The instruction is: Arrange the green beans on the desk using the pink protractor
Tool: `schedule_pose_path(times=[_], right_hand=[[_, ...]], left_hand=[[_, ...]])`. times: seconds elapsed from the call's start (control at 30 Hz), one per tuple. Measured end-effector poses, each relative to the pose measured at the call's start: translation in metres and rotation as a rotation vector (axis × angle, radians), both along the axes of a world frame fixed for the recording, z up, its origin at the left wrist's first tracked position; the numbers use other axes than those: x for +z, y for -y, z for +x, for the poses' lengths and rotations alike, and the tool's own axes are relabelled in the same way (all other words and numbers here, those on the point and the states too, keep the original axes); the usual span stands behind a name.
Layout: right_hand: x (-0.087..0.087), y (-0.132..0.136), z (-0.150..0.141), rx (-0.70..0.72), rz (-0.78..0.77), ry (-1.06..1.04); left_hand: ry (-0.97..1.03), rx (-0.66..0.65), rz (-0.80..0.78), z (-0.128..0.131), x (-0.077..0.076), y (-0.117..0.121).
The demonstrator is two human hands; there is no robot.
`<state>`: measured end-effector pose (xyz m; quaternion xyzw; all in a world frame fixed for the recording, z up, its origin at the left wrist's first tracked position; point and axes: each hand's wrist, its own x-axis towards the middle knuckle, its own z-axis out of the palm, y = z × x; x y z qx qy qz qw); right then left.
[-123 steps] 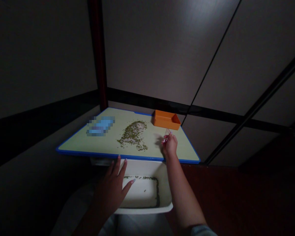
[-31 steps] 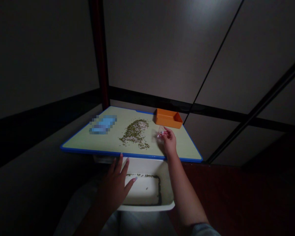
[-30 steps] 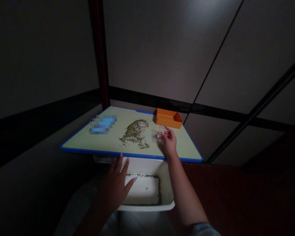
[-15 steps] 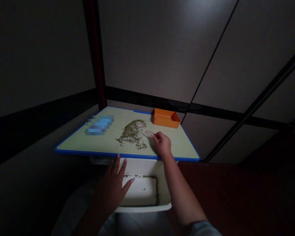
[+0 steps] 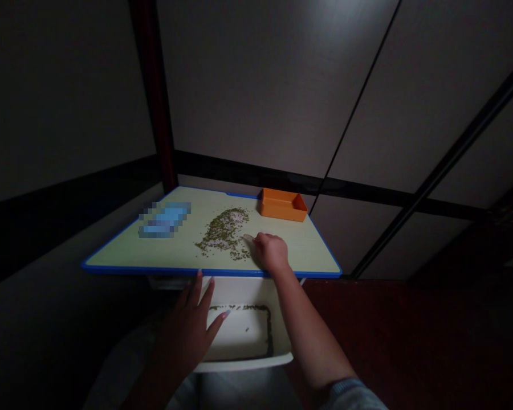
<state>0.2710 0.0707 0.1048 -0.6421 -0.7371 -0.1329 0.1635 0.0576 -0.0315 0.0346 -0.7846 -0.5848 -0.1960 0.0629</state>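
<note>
On the pale tabletop point(image 5: 171, 250) lies a spread pile of small green grains point(image 5: 222, 230) mixed with paler ones. My right hand point(image 5: 272, 251) is closed at the pile's right edge. It pinches a small clear spoon point(image 5: 248, 237) that looks like plastic; its tip is close to the scattered grains, and my fingers cover the rest. My left hand point(image 5: 192, 327) is open, fingers spread, with the fingertips at the table's blue front edge. Below it, a white drawer point(image 5: 243, 364) is pulled out, with green grains lying along its inner edges.
An orange open box point(image 5: 284, 212) stands at the back right of the table. At the left lies a blue item point(image 5: 165, 221), blurred out by pixels. Grey wall panels point(image 5: 256, 85) rise behind, and dark red floor point(image 5: 367, 330) shows at the right.
My right hand has turned and moved slightly closer to the pile with the spoon, hiding more of it. The whole view has shifted a little. My left hand stays at the table edge.
</note>
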Motion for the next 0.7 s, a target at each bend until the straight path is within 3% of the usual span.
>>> schedule_pose_path(times=[0.4,0.7], right_hand=[[-0.0008,-0.001,-0.0005,0.083,0.003,0.008],[0.0041,0.0063,-0.0032,0.049,-0.069,0.074]], left_hand=[[0.006,0.014,-0.02,0.0014,0.002,0.0005],[-0.018,0.012,-0.023,0.0004,0.0009,0.0007]])
